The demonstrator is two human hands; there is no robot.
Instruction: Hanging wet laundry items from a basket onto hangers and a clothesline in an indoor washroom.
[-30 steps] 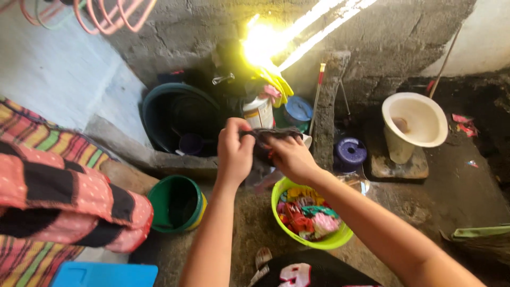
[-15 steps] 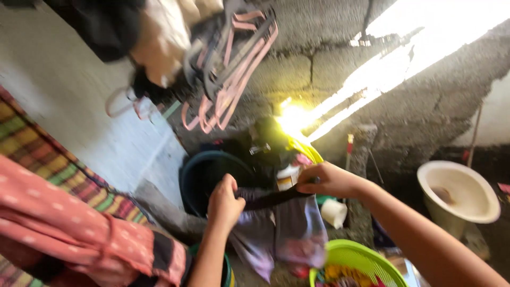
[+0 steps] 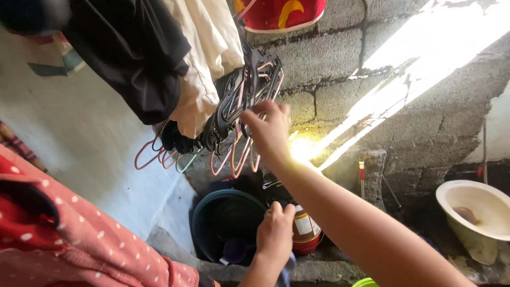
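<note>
Picking a hanger: the right hand [image 3: 268, 130], fingers spread, touches the bunched pink and black plastic hangers [image 3: 236, 114] at upper centre; the left hand [image 3: 274, 234], closed, grips bluish cloth [image 3: 287, 266] at bottom centre. Next, freeing one hanger needs a pinch.

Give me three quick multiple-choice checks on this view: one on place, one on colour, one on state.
1. Where is the right hand?
A. in the dark tub
B. up at the hanger bunch
C. on the pale bowl

2. What colour is the spotted cloth at lower left?
A. red
B. blue
C. green

3. How is the left hand?
A. flat open
B. closed on bluish cloth
C. out of view

Answers:
1 B, its fingers reach the hangers.
2 A, red with white dots.
3 B, fist closed, bluish cloth below it.
</note>
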